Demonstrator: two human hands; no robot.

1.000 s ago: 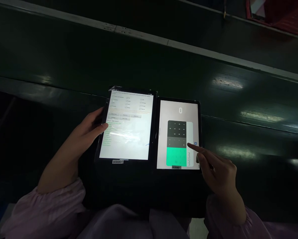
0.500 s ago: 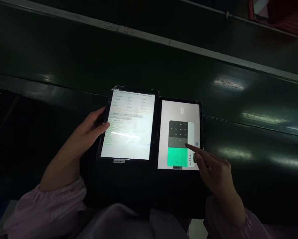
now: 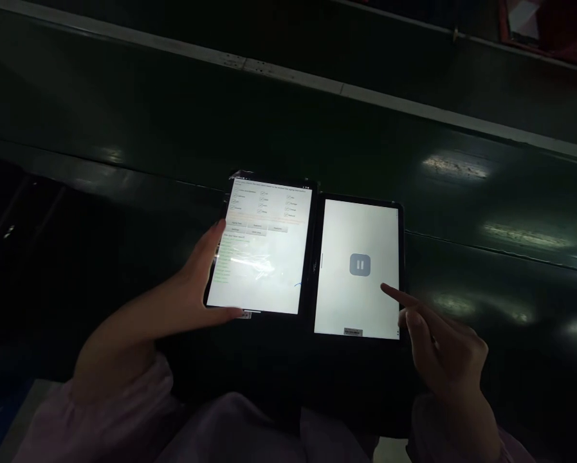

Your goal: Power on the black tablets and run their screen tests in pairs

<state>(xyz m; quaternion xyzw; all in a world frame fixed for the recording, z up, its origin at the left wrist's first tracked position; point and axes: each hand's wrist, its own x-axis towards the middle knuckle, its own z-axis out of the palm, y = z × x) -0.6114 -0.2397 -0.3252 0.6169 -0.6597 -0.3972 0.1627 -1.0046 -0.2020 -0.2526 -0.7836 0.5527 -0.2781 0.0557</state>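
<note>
Two lit tablets lie side by side. The left tablet [image 3: 264,257] shows a white page of ticked boxes, grey buttons and green lines of text. My left hand [image 3: 199,276] grips its lower left corner, thumb along the bottom edge and a finger at the left side. On the right tablet [image 3: 346,231], the screen is white with a grey pause-type icon in the middle. My right hand [image 3: 447,347] holds nothing; its index finger stretches over the right part of that screen, the other fingers curled. Whether the fingertip touches the glass I cannot tell. Each tablet has a small barcode label at its lower edge.
The dark green work surface [image 3: 172,116] has shiny light reflections on the right. A pale metal strip [image 3: 293,76] crosses it beyond the tablets. A red bin [image 3: 553,32] stands at the far right.
The right tablet's screen went from a keypad with a green panel to the pause-type icon. My left thumb moved from the left tablet's side to its bottom edge. My right fingertip shifted slightly.
</note>
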